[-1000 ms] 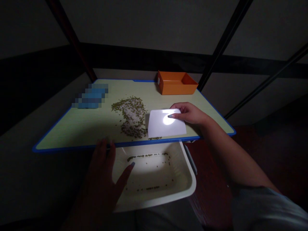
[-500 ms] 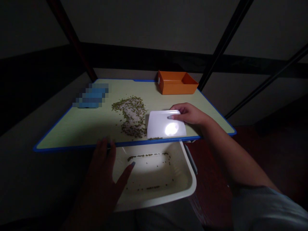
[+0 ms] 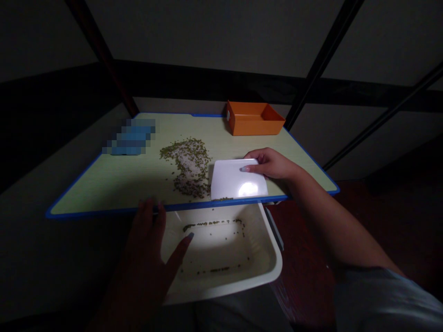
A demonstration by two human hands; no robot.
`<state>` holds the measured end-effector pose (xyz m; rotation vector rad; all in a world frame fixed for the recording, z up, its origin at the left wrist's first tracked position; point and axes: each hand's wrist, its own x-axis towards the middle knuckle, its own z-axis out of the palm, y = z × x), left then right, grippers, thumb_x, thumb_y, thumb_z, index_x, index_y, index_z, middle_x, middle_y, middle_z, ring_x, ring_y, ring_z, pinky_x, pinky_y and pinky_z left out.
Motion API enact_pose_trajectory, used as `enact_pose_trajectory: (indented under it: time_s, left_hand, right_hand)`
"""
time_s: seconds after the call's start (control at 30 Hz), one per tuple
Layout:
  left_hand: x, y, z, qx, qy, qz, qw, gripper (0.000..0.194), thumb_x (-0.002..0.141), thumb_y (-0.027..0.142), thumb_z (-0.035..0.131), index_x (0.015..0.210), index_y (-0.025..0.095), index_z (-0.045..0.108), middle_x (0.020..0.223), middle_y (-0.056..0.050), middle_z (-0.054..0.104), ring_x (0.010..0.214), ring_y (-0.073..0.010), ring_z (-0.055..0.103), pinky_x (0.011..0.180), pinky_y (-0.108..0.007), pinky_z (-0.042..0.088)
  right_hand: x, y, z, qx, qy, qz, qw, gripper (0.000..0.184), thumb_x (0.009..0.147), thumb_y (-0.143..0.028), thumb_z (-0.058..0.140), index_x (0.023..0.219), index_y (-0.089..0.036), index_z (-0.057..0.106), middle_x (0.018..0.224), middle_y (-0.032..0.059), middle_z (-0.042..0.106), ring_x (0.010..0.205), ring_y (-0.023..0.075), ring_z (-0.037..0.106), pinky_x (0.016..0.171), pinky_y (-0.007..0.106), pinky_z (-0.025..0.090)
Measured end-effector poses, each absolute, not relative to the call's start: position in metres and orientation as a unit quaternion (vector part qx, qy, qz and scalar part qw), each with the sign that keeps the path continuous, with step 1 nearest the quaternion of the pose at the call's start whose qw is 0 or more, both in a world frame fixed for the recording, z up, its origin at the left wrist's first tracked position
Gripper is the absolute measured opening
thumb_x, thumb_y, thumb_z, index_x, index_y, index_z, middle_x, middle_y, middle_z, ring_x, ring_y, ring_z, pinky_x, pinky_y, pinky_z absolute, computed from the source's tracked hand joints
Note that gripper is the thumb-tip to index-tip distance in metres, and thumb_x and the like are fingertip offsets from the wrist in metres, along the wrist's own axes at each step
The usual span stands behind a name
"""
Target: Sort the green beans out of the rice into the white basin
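Observation:
My right hand (image 3: pixel 268 162) pinches a white scraper (image 3: pixel 226 177), a flat sheet with a bright glare low on its face. The scraper stands tilted on the table near the front edge, with a few green grains (image 3: pixel 223 199) along its lower edge. Left of it lies a spread pile of small green beans mixed with pale grains (image 3: pixel 188 163). My left hand (image 3: pixel 148 253), dim in shadow, rests over the left side of a white basin (image 3: pixel 273 258). Its fingers are stretched out by the table edge, and its thumb is apart over the basin's inside.
An orange open box (image 3: pixel 256 127) stands at the table's back right. At the back left sits a blurred-out blue item (image 3: pixel 131 138). The pale table (image 3: pixel 104 184) has a blue rim. Below its front edge, scattered beans (image 3: pixel 219 269) lie in the basin.
The scraper has tipped and shifted slightly toward the front edge, its glare sliding downward. A small grain now shows just below the table edge, over the basin. My left hand stays still.

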<state>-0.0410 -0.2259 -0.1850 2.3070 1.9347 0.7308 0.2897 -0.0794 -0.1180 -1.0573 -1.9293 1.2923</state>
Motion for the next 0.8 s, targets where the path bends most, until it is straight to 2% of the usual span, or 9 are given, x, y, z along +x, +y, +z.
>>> enact_pose_trajectory:
  time_s: [0.23,0.47,0.8]
  left_hand:
    - [-0.0413,-0.2262,-0.1877,0.751,0.617,0.237,0.006,0.08,0.091,0.062,0.038,0.155,0.018,0.019,0.166,-0.018,0.017,0.154,-0.0323,0.014,0.123,-0.055,0.022]
    - [-0.0401,-0.2256,-0.1882,0.747,0.621,0.237,0.003,0.079,0.091,0.061,0.037,0.156,0.023,0.015,0.168,-0.014,0.014,0.155,-0.0302,0.013,0.123,-0.054,0.022]
    - [-0.0416,-0.2272,-0.1898,0.751,0.613,0.244,0.005,0.078,0.092,0.061,0.037,0.156,0.024,0.013,0.168,-0.013,0.013,0.155,-0.0288,0.011,0.124,-0.053,0.02]
  right_hand:
    - [0.2901,-0.0808,-0.117,-0.405,-0.727,0.485,0.27,0.035,0.078,-0.046,0.076,0.087,-0.014,0.065,0.051,-0.0087,0.051,0.032,0.0037,0.036,0.03,0.019,0.022]
    - [0.2895,-0.0816,-0.1159,-0.396,-0.727,0.491,0.272,0.031,0.081,-0.043,0.074,0.088,-0.014,0.064,0.049,-0.0097,0.05,0.032,0.0032,0.036,0.028,0.017,0.023]
    - [0.2886,-0.0822,-0.1157,-0.38,-0.726,0.5,0.28,0.027,0.083,-0.04,0.073,0.087,-0.015,0.063,0.052,-0.0094,0.052,0.033,0.0029,0.038,0.029,0.016,0.025]
